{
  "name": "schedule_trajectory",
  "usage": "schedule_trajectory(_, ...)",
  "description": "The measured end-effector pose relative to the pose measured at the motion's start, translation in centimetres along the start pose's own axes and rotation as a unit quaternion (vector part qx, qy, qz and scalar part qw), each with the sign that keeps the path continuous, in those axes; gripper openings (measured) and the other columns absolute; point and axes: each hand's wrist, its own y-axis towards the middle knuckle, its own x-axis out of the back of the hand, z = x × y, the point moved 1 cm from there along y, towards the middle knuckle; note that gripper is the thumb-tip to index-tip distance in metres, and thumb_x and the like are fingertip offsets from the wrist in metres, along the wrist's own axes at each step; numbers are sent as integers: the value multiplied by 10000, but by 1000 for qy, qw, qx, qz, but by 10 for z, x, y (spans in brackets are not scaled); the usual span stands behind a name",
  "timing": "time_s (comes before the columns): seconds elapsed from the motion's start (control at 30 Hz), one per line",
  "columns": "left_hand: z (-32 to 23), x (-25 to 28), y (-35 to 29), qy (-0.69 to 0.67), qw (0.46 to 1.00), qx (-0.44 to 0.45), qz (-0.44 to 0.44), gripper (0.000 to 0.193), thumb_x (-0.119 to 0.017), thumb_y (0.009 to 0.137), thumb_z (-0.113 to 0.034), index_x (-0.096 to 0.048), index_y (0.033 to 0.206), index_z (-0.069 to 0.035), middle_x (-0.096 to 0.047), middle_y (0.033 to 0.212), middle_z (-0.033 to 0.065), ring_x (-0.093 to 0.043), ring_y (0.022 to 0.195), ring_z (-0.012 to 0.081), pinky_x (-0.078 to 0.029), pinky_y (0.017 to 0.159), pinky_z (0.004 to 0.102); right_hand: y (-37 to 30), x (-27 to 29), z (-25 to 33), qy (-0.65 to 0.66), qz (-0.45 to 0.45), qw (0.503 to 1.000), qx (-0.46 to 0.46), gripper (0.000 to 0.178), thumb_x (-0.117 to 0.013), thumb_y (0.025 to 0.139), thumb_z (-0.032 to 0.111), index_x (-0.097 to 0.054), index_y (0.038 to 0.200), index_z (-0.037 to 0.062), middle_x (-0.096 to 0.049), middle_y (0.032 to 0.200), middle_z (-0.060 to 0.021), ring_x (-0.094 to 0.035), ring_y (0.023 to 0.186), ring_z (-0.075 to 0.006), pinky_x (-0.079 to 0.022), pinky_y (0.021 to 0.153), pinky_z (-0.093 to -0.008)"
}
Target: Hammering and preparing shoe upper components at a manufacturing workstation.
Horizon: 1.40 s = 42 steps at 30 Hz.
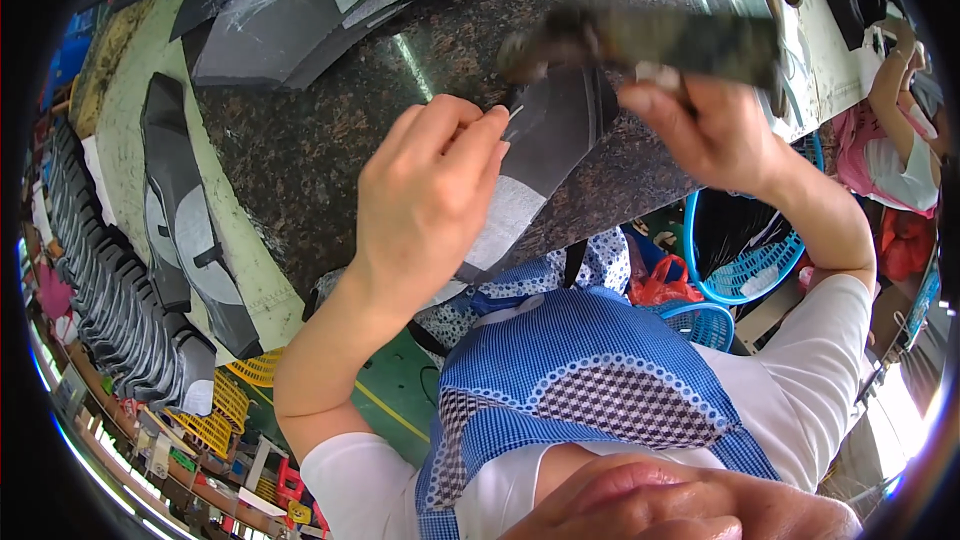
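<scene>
On the speckled stone slab (300, 160) lies a dark, flat piece with a pale grey patch, resembling a shoe upper (560, 130). My left hand (430, 180) is closed at its left edge, thumb and fingers pinching the rim. A thin whitish bit shows at those fingertips, too small to name. My right hand (715, 130) grips a dark hammer (690, 40), badly smeared by motion, raised over the far end of the piece. How its handle sits in the fingers is partly hidden.
Stacked dark and grey pieces (270, 25) cover the slab's far left. Two similar parts (190, 220) lie on the pale table cover, beside a long row of dark parts (130, 310). Blue baskets (745, 280) stand below at right. Another person's arm (890, 80) shows far right.
</scene>
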Motion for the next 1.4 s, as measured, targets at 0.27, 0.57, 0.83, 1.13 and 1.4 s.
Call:
schedule_trajectory(0.27,10,8,-11,-92,992,58,58,216,-749,772,-26,-729,987,-29,-617,840,75,-624,731,242,-511,632,352,3,-1,3,-27,31,997,-59,371,-691,899,171,-546,1214,40,-564,614,-157,-609,548,-341,-456,487,-404)
schedule_trajectory(0.57,14,20,-31,-113,988,84,55,189,-778,756,-40,-725,936,-24,-640,847,62,-632,735,237,-506,630,330,-13,-19,-2,-72,33,997,26,210,-663,926,173,-560,1067,55,-558,604,-131,-588,522,-335,-449,475,-395)
schedule_trajectory(0.83,5,5,-34,-33,999,8,-3,133,-741,780,-17,-715,910,-28,-647,839,75,-647,751,254,-520,649,354,-13,-20,11,-41,57,997,27,150,-660,931,146,-558,965,42,-511,592,-117,-565,480,-264,-430,464,-374)
schedule_trajectory(1.13,18,30,2,-106,972,141,158,226,-779,798,-142,-705,975,-21,-635,765,78,-587,653,218,-477,584,338,-23,-19,-4,-94,-10,996,-5,188,-661,938,141,-536,976,5,-575,639,-187,-594,548,-367,-439,483,-391)
schedule_trajectory(1.4,-7,10,-25,114,993,-25,21,208,-738,792,-65,-707,995,-34,-559,843,65,-606,725,194,-502,597,340,-18,-16,15,-45,17,998,35,180,-647,944,129,-565,1062,20,-543,612,-151,-601,509,-274,-441,480,-389)
